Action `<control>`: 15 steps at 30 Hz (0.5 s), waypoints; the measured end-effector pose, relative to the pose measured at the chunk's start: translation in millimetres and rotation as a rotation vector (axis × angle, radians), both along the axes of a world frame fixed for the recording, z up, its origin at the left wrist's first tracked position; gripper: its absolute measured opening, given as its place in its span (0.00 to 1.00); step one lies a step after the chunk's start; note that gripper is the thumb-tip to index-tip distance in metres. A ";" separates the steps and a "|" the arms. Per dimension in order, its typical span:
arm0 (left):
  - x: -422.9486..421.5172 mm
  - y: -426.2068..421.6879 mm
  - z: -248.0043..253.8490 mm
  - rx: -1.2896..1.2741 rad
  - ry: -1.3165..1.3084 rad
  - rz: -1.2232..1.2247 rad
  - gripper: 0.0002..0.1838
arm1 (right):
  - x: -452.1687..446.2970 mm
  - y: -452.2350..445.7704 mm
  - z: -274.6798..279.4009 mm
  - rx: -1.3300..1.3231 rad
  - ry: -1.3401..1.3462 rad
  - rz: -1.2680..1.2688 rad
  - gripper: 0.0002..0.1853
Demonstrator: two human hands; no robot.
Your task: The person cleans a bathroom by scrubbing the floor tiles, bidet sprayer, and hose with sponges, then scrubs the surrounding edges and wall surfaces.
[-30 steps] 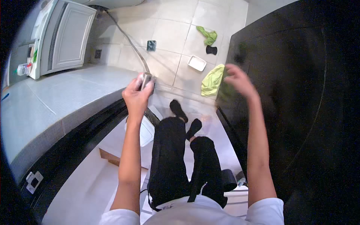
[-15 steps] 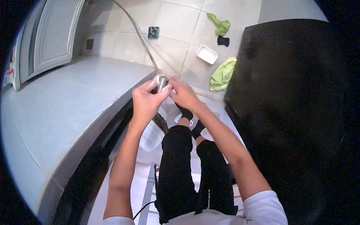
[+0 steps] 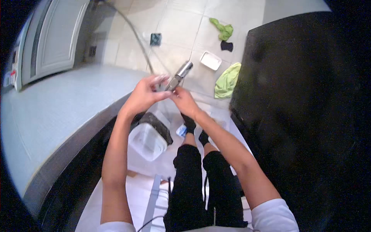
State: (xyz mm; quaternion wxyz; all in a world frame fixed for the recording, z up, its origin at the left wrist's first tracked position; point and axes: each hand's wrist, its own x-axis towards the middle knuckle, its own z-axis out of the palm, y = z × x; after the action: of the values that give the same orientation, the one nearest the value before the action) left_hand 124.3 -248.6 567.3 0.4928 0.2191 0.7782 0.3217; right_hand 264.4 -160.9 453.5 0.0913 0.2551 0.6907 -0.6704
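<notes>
A shiny metal cylinder, like a hose nozzle, points up and to the right in front of me. My right hand has its fingers closed around the lower end. Beside that end is my left hand, its thumb and fingers apart, with the tips close to the metal. I cannot make out whether they touch it. A thin grey hose runs from the upper left down behind my left fingers, where its end is hidden.
A grey counter lies left and a large black surface right. On the tiled floor are a white tray, green cloths, a black pad and a drain cover. A white bin stands below.
The nozzle has swung from between both hands to point up and right, showing more of its length. My left fingers have spread and moved left. The view has shifted slightly.
</notes>
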 end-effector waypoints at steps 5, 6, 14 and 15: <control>30.7 -7.1 -44.9 0.055 0.095 0.047 0.29 | 10.1 -27.1 -14.7 -0.202 0.251 -0.202 0.13; 26.8 1.5 -34.5 -0.090 0.049 -0.066 0.29 | -3.4 -37.7 -15.1 -0.022 0.363 -0.195 0.12; 13.4 -15.6 -208.4 -0.483 0.389 0.080 0.28 | 93.1 23.4 -117.4 -0.193 -0.237 0.337 0.15; 17.4 -4.6 -221.8 -0.462 0.543 -0.083 0.26 | 103.9 56.7 -132.2 -0.161 -0.312 0.501 0.15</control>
State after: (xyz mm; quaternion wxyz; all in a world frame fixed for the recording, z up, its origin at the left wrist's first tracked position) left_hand 141.8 -253.1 345.4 0.3172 0.2110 0.9234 0.0470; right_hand 368.3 -104.2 321.3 0.3787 0.1689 0.6544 -0.6323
